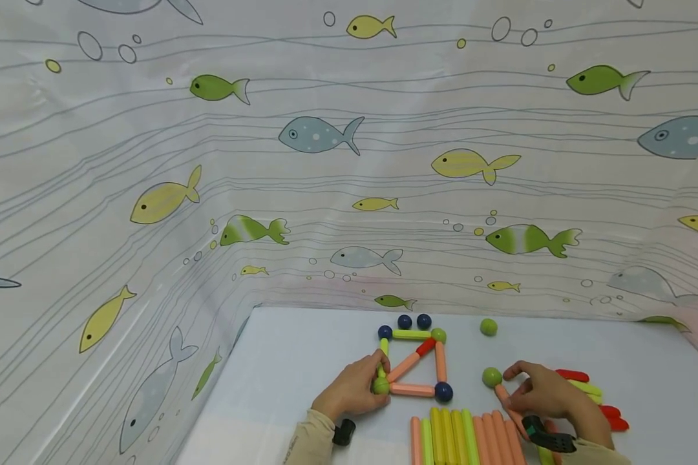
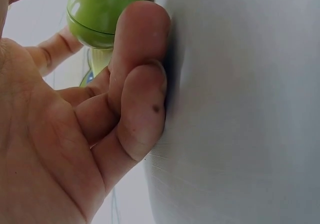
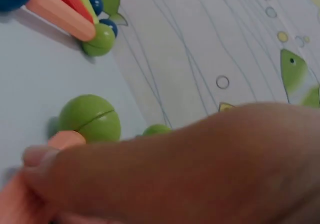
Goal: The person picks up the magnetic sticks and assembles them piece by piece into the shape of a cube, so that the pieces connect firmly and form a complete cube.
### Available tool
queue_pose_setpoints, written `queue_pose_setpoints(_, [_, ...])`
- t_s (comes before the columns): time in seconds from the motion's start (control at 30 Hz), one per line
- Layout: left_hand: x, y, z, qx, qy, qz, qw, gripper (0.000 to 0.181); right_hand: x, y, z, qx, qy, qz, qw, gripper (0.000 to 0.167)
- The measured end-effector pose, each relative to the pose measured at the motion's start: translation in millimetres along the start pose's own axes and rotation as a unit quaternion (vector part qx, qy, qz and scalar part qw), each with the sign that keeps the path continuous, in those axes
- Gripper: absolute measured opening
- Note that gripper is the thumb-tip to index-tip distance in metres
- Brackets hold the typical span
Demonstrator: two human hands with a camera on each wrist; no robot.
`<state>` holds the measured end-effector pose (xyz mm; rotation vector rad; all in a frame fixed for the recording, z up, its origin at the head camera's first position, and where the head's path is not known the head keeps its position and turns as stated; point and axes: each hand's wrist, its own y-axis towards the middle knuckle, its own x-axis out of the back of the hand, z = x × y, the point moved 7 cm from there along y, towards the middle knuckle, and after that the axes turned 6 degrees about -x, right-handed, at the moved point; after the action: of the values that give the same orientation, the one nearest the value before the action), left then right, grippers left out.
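Observation:
My left hand (image 1: 357, 384) grips the green ball (image 1: 380, 386) at the near left corner of a four-sided frame of magnetic rods and balls. In the left wrist view its fingers curl beside the green ball (image 2: 102, 14), close to the white tabletop. The frame has a diagonal of a salmon rod (image 1: 404, 367) and a short red piece (image 1: 426, 347). Off to the right, my right hand (image 1: 543, 391) pinches a salmon rod (image 1: 503, 395), its thumb lying over it in the right wrist view. At the rod's far end sits another green ball (image 3: 90, 118), apparently touching it.
A row of salmon, yellow and lime rods (image 1: 456, 436) lies at the near edge. Red rods (image 1: 613, 418) and lime ones are right of my right hand. Two dark blue balls (image 1: 414, 321) and a loose green ball (image 1: 488, 327) lie farther back, before a fish-patterned curtain (image 1: 326, 181).

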<state>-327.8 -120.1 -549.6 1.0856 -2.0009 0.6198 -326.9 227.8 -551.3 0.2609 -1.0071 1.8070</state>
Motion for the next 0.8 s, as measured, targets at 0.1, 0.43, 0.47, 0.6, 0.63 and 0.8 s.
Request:
queue_pose_setpoints(0.1, [1.0, 0.3, -0.3, 0.0, 0.005, -0.002, 1.0, 0.05, -2, -1.7, 5, -0.01, -0.032, -0.029, 0.999, 0.038])
queue_pose_setpoints(0.43, [1.4, -0.4, -2.8, 0.0, 0.008, -0.006, 0.9999, 0.05, -8, 4.3, 16, -0.02, -0.111, -0.087, 0.9898, 0.042])
queue_pose_setpoints(0.47, [1.4, -0.3, -2.7, 0.001, 0.008, -0.006, 0.9999, 0.05, -8, 5.6, 16, -0.021, -0.114, -0.089, 0.9893, 0.046])
queue_pose_setpoints(0.6, [0.7, 0.2, -1.8, 0.0, 0.008, -0.009, 0.9999, 0.05, -7, 9.0, 15, -0.025, -0.11, -0.094, 0.9891, 0.048])
queue_pose_setpoints(0.63, [0.5, 0.3, -1.5, -0.001, 0.008, -0.009, 0.9999, 0.05, -7, 9.5, 15, -0.022, -0.109, -0.095, 0.9893, 0.046])
queue_pose_setpoints(0.8, [-0.5, 0.7, -0.7, -0.006, 0.009, -0.01, 0.9999, 0.049, -5, 10.1, 12, -0.004, -0.095, -0.102, 0.9903, 0.032])
